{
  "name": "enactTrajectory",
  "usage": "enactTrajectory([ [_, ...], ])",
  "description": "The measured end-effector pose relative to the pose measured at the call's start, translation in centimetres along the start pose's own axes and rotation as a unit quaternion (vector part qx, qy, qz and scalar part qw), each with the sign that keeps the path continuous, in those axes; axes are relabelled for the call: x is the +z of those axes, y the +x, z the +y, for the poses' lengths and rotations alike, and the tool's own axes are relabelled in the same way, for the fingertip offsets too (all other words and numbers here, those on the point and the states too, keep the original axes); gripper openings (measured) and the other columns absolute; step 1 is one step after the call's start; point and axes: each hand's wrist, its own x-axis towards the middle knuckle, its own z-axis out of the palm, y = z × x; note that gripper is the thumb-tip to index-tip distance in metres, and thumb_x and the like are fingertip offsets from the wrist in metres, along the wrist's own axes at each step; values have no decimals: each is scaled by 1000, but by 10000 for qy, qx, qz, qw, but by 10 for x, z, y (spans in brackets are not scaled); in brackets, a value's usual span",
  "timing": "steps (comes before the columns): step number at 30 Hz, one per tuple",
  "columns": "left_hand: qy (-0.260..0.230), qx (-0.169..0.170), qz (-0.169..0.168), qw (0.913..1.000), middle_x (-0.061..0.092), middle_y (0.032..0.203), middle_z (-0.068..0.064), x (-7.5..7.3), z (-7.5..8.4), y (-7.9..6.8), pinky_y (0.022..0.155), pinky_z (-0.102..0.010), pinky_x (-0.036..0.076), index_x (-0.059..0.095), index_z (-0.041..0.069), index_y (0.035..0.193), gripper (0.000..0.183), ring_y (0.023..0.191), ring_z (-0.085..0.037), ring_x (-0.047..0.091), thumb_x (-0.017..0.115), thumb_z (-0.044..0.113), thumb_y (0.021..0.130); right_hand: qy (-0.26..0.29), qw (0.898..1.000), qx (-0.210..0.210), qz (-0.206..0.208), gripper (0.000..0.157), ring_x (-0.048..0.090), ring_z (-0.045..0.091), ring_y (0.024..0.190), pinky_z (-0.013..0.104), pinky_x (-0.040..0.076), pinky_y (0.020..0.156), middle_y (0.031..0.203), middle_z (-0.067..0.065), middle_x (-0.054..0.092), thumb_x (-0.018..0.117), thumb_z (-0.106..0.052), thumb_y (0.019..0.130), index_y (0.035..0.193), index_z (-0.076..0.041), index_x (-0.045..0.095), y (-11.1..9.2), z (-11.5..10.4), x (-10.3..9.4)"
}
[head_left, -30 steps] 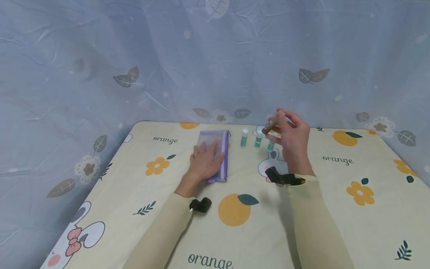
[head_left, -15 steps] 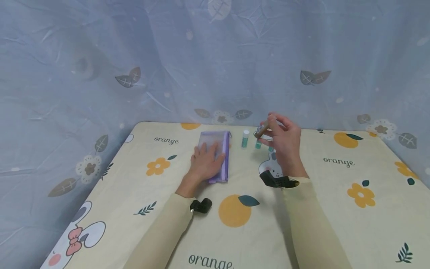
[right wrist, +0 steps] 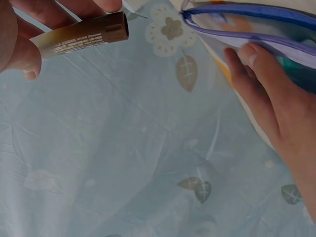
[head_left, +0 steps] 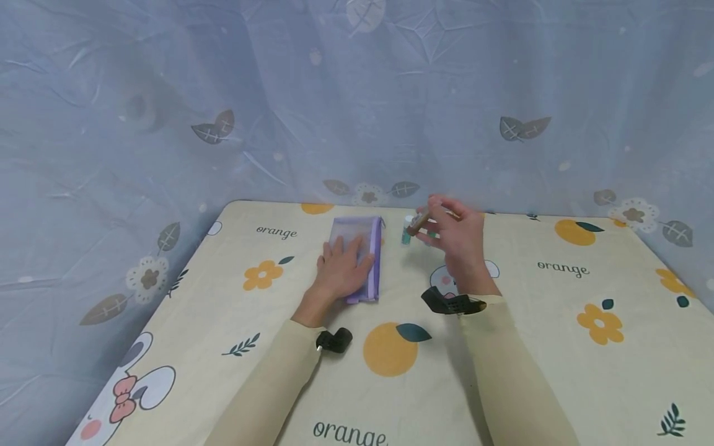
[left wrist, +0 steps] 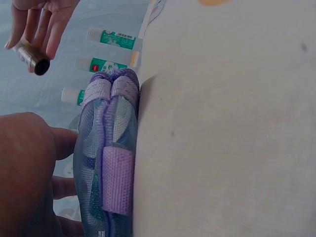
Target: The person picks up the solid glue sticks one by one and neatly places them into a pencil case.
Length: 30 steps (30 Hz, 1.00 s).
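My left hand [head_left: 341, 272] lies with spread fingers on a purple mesh zip pouch [head_left: 372, 260]. In the right wrist view, the pouch's zipper edges [right wrist: 252, 37] stand apart, with something green showing inside. My right hand [head_left: 462, 238] pinches a slim brown tube [head_left: 419, 222] near its far end, tilted down and left, above the table to the right of the pouch. Small white print runs along the tube [right wrist: 81, 37]. White-capped glue sticks with green labels stand behind; one [head_left: 406, 235] shows beside the tube, and the others are mostly hidden by my right hand.
Three glue sticks, one of them this one [left wrist: 116, 38], line up beyond the pouch in the left wrist view. A cloth [head_left: 480, 384] printed with oranges and flowers covers the table. A blue-grey patterned curtain [head_left: 357, 111] hangs along the back and left side.
My right hand has carried the brown tube leftward and slightly lower, from over the rightmost glue stick to beside the leftmost one, nearer the pouch. My left hand stays on the pouch.
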Motion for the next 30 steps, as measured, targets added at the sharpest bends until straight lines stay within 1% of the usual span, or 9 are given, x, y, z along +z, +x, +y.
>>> enactTrajectory([
  [5,36,-45,-38,10000,13,177,-25,0,1,0,129,-71,12,30,18,169,67,163,-54,3,41,49,110,-134,9994,274,-134,44,75,31,121,39,62,92,138,14,72,68,-40,104,142,-18,67,-1,6,5],
  [11,21,-67,-72,9999,13,177,-26,0,1,0,129,-70,11,30,18,169,67,163,-54,2,41,49,111,-85,9987,334,-374,48,73,36,123,37,63,89,138,20,70,65,-37,106,146,-11,64,-1,16,6],
  [16,95,-60,-73,9999,13,177,-26,-1,1,1,129,-70,13,29,19,169,67,163,-54,3,40,50,111,-209,9980,438,-403,45,75,33,121,35,63,88,136,19,71,66,-37,106,142,-10,67,1,26,9],
  [21,48,-81,-54,9999,12,177,-26,-1,1,1,129,-69,12,29,19,169,68,163,-54,2,40,51,111,-319,9969,559,-446,41,76,32,119,36,64,87,133,19,72,66,-34,106,138,-8,69,3,34,16],
  [24,2,-64,-41,10000,13,177,-26,-1,1,1,129,-70,12,30,18,169,68,163,-55,2,40,50,110,-518,9956,679,-386,42,76,32,118,36,64,86,134,19,72,67,-33,105,139,-7,68,3,39,21],
  [30,40,-67,-30,10000,14,177,-26,-1,1,2,129,-70,12,31,18,169,67,163,-55,3,41,50,111,-764,9925,896,-326,41,75,32,119,35,64,86,135,16,72,67,-33,106,141,-11,68,2,47,27],
])
